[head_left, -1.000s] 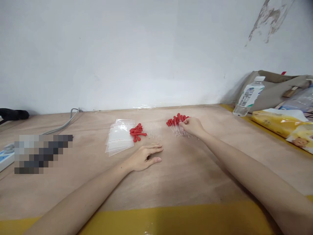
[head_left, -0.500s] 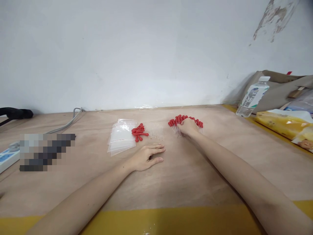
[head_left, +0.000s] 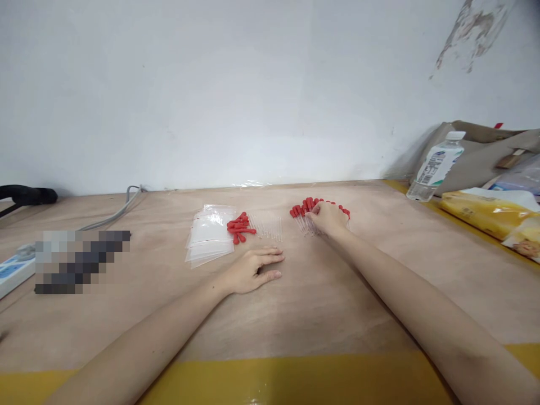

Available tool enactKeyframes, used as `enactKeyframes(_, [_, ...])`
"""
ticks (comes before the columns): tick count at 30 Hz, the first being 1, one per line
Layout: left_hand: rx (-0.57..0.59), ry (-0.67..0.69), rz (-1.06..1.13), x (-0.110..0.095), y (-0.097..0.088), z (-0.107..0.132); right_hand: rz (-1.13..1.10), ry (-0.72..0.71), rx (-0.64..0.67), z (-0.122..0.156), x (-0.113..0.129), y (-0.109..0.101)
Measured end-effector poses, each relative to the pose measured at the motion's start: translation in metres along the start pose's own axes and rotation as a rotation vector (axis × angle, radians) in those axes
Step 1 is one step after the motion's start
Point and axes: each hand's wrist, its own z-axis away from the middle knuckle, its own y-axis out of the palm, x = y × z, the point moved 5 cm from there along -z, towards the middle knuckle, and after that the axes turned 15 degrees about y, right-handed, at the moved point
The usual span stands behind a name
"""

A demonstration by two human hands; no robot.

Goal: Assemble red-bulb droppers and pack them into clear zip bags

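My right hand (head_left: pixel 328 218) rests with curled fingers on a row of assembled droppers (head_left: pixel 304 212) with red bulbs, pinching at them. My left hand (head_left: pixel 252 271) lies flat on the wooden table (head_left: pixel 320 292), fingers stretched out and holding nothing. Just beyond it are a small pile of loose red bulbs (head_left: pixel 239 227), a row of clear glass tubes (head_left: pixel 266 226) and a stack of clear plastic bags (head_left: pixel 210 235).
A water bottle (head_left: pixel 435 166), a grey bag (head_left: pixel 485 153) and yellow packets (head_left: pixel 489 216) sit at the right. A power strip (head_left: pixel 12 271) and grey cable (head_left: pixel 113 212) lie at the left, by a blurred patch. Yellow tape (head_left: pixel 295 380) edges the table front.
My right hand moved right along the dropper row, spreading the droppers wider, then shifted slightly back. The left hand stayed still.
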Motion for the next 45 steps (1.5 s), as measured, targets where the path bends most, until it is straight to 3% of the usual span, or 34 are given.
enactKeyframes(6, [-0.015, 0.004, 0.002, 0.000, 0.000, 0.000, 0.041, -0.048, 0.008, 0.010, 0.009, 0.005])
enactKeyframes(24, [-0.027, 0.022, -0.006, -0.001, -0.001, 0.000, -0.023, 0.046, 0.089, 0.013, 0.007, 0.011])
enactKeyframes(30, [-0.022, 0.013, 0.000, -0.001, -0.001, -0.001, -0.048, -0.107, 0.041, 0.029, 0.020, 0.012])
enactKeyframes(36, [-0.037, 0.032, -0.001, -0.002, -0.002, -0.001, -0.023, -0.214, 0.129, 0.053, 0.044, 0.030])
enactKeyframes(42, [-0.015, 0.017, 0.002, -0.003, 0.000, -0.001, -0.030, -0.164, 0.220, 0.050, 0.038, 0.028])
enactKeyframes(45, [-0.137, -0.003, -0.094, 0.003, -0.009, -0.001, -0.022, -0.153, 0.295, 0.051, 0.031, 0.023])
